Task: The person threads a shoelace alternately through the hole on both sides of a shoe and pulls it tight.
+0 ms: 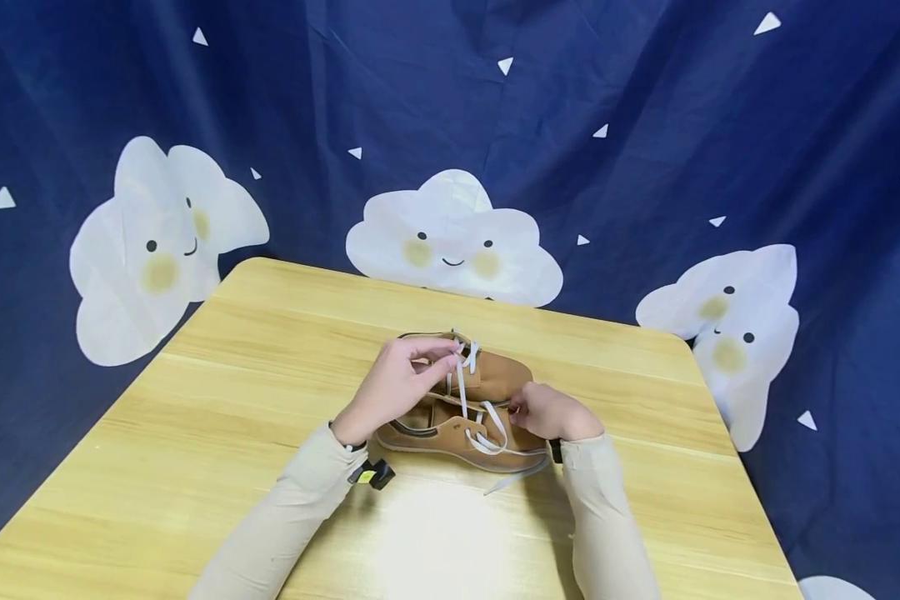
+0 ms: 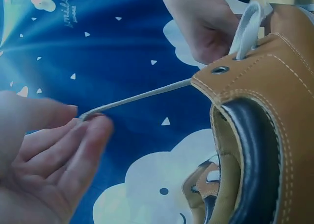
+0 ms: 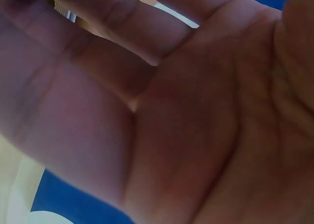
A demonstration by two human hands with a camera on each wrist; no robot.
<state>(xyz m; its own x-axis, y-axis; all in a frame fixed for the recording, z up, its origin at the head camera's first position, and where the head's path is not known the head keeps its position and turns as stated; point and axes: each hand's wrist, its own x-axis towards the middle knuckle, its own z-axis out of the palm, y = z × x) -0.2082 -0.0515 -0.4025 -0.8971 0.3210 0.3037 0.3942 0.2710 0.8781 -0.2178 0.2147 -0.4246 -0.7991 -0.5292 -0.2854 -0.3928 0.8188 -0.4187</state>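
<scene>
Two brown lace-up shoes lie side by side on the table, a near shoe (image 1: 427, 442) and a far shoe (image 1: 498, 375), toes to the right. My left hand (image 1: 397, 379) pinches the end of a pale shoelace (image 2: 147, 94) between thumb and fingertips. In the left wrist view that lace runs taut to the near shoe. At the near shoe's toe, my right hand (image 1: 558, 412) holds on with bent fingers; its fingertips are partly hidden. The right wrist view is mostly filled by the palm (image 3: 196, 111). A loose lace loop (image 1: 502, 429) droops over the near shoe's side.
The shoes stand on a light wooden table (image 1: 270, 350). A lace end (image 1: 513, 480) trails onto the wood in front of the near shoe. Behind the table hangs a dark blue curtain (image 1: 420, 92) with white clouds and triangles.
</scene>
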